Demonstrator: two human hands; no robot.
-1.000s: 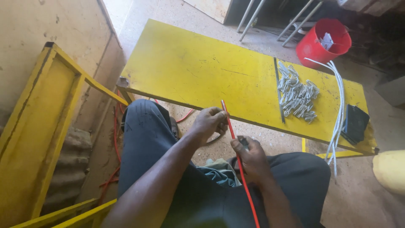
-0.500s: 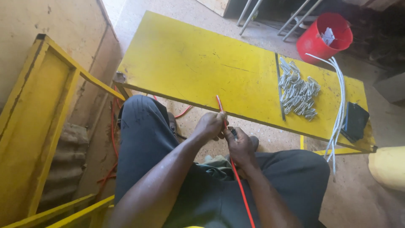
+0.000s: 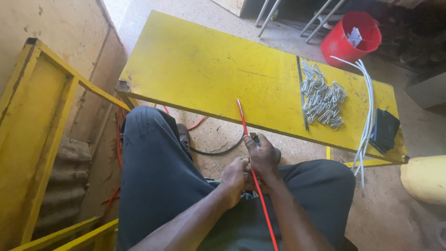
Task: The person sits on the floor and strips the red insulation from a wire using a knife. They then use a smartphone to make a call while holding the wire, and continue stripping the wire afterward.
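Note:
A thin red wire (image 3: 242, 117) runs from above the front edge of the yellow board (image 3: 200, 69) down over my lap. My left hand (image 3: 234, 175) and my right hand (image 3: 263, 158) meet close together above my knees, both closed around the wire. My right hand also grips a small dark tool whose tip (image 3: 254, 138) sticks out above the fingers, right beside the wire. The wire continues downward (image 3: 267, 218) between my forearms. I sit with dark trousers (image 3: 158, 181) on, facing the board.
On the board lie a pile of bent silver wire pieces (image 3: 321, 97), a thin dark rod (image 3: 302, 93), a bundle of white wires (image 3: 368, 107) and a black wallet-like object (image 3: 385, 130). A red bucket (image 3: 350, 39) stands behind. A yellow frame (image 3: 35, 121) leans at left.
My left hand slid down the red wire from near the board's edge to meet my right hand over my lap. The view shifted slightly.

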